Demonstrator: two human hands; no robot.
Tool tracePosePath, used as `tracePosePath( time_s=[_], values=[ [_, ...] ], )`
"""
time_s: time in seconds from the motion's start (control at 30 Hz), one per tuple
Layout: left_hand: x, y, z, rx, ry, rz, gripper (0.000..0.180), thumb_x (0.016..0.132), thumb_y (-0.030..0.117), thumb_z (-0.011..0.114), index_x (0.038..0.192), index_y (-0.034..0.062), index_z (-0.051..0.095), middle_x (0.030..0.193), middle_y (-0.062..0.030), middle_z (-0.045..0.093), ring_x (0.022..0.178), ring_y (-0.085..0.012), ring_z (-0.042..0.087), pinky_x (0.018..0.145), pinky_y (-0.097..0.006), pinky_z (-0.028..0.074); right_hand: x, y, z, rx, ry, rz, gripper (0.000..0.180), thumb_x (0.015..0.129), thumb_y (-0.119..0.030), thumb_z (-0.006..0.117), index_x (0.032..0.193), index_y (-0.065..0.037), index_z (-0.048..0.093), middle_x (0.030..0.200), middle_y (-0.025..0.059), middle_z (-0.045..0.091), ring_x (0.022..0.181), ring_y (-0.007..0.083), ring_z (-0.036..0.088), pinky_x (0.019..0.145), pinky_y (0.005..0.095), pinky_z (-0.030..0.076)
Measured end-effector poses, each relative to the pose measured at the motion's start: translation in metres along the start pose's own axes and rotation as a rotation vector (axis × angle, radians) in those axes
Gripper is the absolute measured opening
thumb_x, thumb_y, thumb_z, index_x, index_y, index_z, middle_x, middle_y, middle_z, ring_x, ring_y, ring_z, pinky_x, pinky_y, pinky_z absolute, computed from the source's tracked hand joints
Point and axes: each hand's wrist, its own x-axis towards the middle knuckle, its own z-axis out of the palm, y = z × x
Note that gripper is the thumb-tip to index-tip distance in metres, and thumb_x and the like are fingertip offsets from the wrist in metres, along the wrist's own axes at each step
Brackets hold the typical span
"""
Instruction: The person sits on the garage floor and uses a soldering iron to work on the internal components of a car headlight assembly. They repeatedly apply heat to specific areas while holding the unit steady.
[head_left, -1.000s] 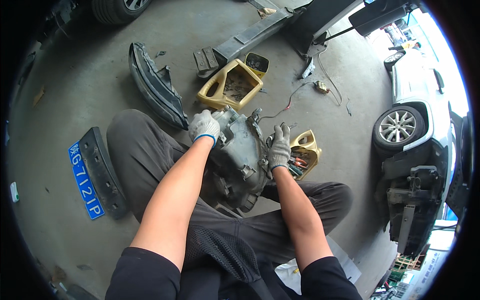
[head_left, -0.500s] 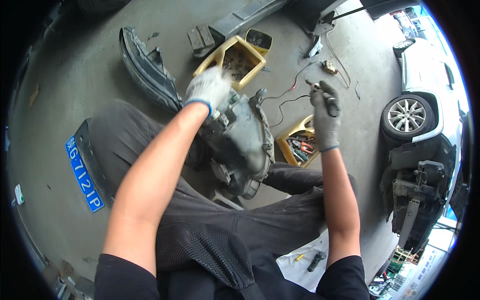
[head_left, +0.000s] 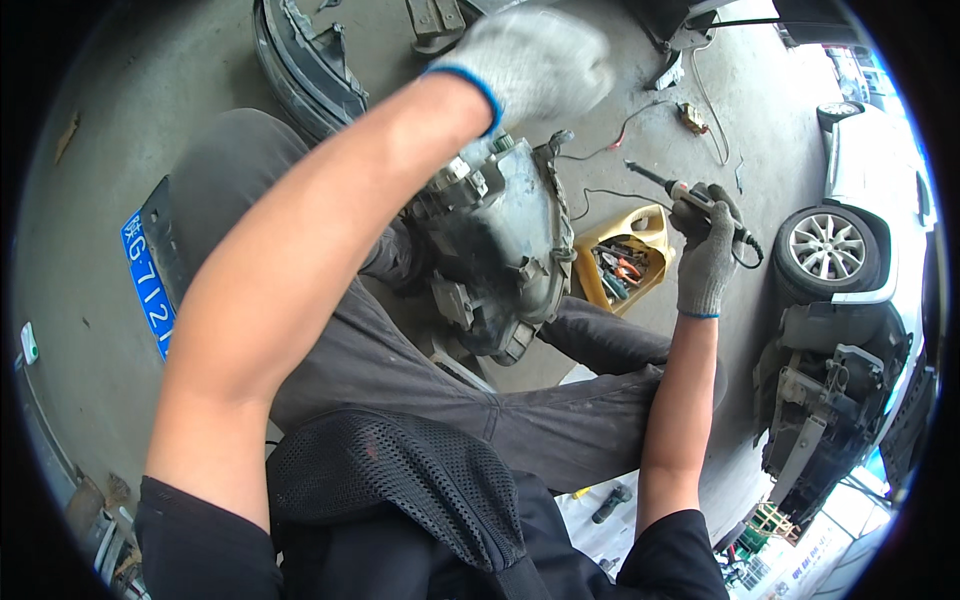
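Note:
My right hand (head_left: pixel 708 240), in a grey-white knit glove, grips a soldering iron (head_left: pixel 652 177) with a light handle and dark cord. The iron's metal tip points up and to the left. My left hand (head_left: pixel 540 65), in a matching glove with a blue cuff, is raised above the far end of a car headlight housing (head_left: pixel 500 225). Motion smears its fingers, and I cannot make out anything in them. The dark, dusty housing lies between my legs, with neither hand visibly touching it.
Right of the housing stands a cut-open yellow jug (head_left: pixel 592 258) holding hand tools. A curved black car part (head_left: pixel 300 85) lies at far left, a blue licence plate (head_left: pixel 143 270) beside my left leg. A thin cable (head_left: pixel 625 128) crosses the floor; a white car (head_left: pixel 880 200) stands at right.
My left hand has swept up and right, now covering the place of the far yellow container. My right hand has shifted right and slightly down, bringing the soldering iron into clearer sight. The view has shifted.

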Motion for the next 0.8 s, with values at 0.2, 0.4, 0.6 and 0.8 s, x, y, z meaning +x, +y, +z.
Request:
tracePosePath(
  time_s=[0.2,0.4,0.6,0.8],
  values=[
    [0.019,-0.012,-0.015,-0.204,0.207,0.256,0.02,0.086,0.022,0.054,0.089,0.0103,0.07,0.084,-0.0189,0.069,0.083,-0.0377,0.067,0.076,-0.047,0.054,-0.007,0.009,0.001,-0.26,-0.115,-0.042,0.032,0.096,-0.011,0.055,0.124,0.006,0.055,0.102,0.0177,0.069,0.086,0.02,0.067,0.084,0.0329,0.054],
    [-0.02,-0.015,0.064,-0.042,-0.509,0.052,0.033,0.082,0.007,0.053,0.108,0.009,0.073,0.111,-0.0156,0.07,0.102,-0.0323,0.067,0.087,-0.042,0.054,-0.007,-0.004,0.0,0.008,-0.189,-0.025,0.035,0.095,-0.011,0.053,0.126,0.005,0.054,0.117,0.022,0.064,0.084,0.0264,0.07,0.082,0.037,0.056],
    [-0.017,-0.036,0.09,-0.119,-0.668,0.065,0.028,0.081,0.01,0.052,0.098,0.0083,0.074,0.099,-0.0185,0.07,0.092,-0.0352,0.067,0.083,-0.044,0.052,-0.015,-0.002,-0.012,-0.028,-0.232,-0.035,0.04,0.092,-0.017,0.057,0.126,0.006,0.053,0.114,0.0224,0.065,0.085,0.0281,0.07,0.079,0.0381,0.058],
    [-0.021,-0.016,0.084,-0.135,-0.761,-0.161,0.042,0.09,0.012,0.054,0.131,0.0057,0.06,0.137,-0.0109,0.058,0.12,-0.03,0.06,0.101,-0.041,0.048,-0.03,0.0,-0.01,-0.019,-0.178,0.009,0.042,0.091,-0.024,0.058,0.122,0.004,0.055,0.108,0.0196,0.066,0.081,0.0273,0.069,0.076,0.0386,0.057]
  ],
)
